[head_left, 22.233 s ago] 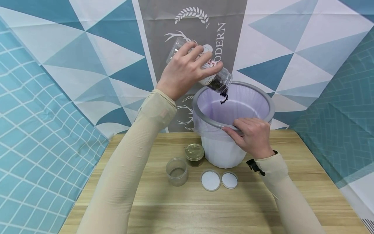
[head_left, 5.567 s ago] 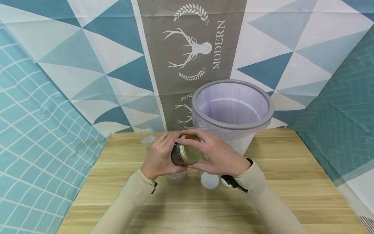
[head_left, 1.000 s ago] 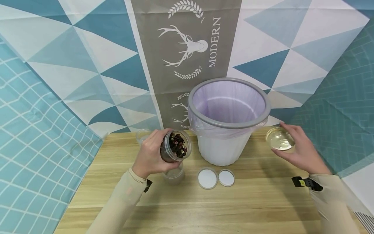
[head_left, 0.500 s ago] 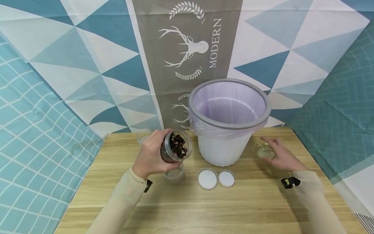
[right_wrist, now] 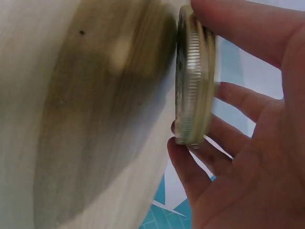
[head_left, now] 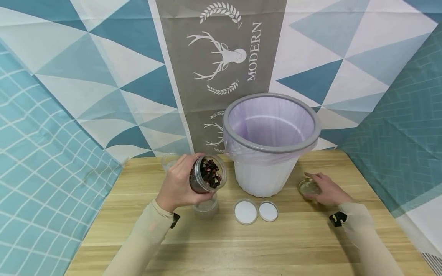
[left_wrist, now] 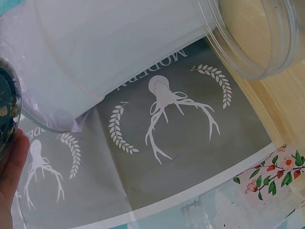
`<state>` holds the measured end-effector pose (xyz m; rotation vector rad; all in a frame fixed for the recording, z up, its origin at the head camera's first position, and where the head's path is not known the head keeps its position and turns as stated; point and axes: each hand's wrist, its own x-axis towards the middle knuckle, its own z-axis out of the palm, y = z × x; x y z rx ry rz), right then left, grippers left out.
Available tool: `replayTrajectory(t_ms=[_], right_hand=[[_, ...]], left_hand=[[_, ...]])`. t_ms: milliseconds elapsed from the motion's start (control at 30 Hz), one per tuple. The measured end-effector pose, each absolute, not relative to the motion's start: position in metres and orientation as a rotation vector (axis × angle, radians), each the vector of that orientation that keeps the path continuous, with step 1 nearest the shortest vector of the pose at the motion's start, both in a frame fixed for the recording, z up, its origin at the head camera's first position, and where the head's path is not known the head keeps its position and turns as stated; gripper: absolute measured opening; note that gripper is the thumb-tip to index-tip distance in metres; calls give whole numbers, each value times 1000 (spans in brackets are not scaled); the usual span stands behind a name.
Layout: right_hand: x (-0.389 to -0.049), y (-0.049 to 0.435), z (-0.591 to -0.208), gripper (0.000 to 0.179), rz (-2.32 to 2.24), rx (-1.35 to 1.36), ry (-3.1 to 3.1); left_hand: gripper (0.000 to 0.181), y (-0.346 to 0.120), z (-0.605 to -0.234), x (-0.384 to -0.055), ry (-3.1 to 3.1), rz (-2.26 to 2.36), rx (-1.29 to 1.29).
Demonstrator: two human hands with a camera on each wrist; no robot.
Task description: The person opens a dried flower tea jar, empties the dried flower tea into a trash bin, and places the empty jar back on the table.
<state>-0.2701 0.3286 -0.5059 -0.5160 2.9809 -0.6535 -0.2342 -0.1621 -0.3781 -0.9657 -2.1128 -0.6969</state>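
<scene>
My left hand point(head_left: 177, 186) grips a clear jar point(head_left: 197, 179) above the table, its open mouth tilted right and toward the camera. Dark dried flower tea point(head_left: 211, 173) with reddish and pale bits fills it. At the left edge of the left wrist view, part of the jar point(left_wrist: 6, 107) shows with my fingers point(left_wrist: 13, 174) beneath. To the right of the bin, my right hand point(head_left: 326, 190) holds a gold lid point(head_left: 308, 187) low over the wood. Thumb and fingertips pinch the rim of the lid point(right_wrist: 194, 86) in the right wrist view.
A trash bin point(head_left: 262, 178) with a purple liner and grey rim stands at the back. In front lie two round white-lined lids point(head_left: 245, 212). A lidless clear jar point(head_left: 206, 210) sits below my left hand. Back left is another clear jar point(head_left: 168, 160), its floral label point(left_wrist: 271, 174) visible from the wrist.
The gold lid has come off the jar both hands held. Over the last second, my right hand carried it left and down toward the table. The left hand stays nearly still.
</scene>
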Motion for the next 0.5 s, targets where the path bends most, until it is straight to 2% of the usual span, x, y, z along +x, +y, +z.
replayTrajectory(t_ms=[500], right_hand=[[-266, 333, -510, 89, -612, -492, 2975]], left_hand=[[94, -161, -377, -234, -2110, -699, -973]])
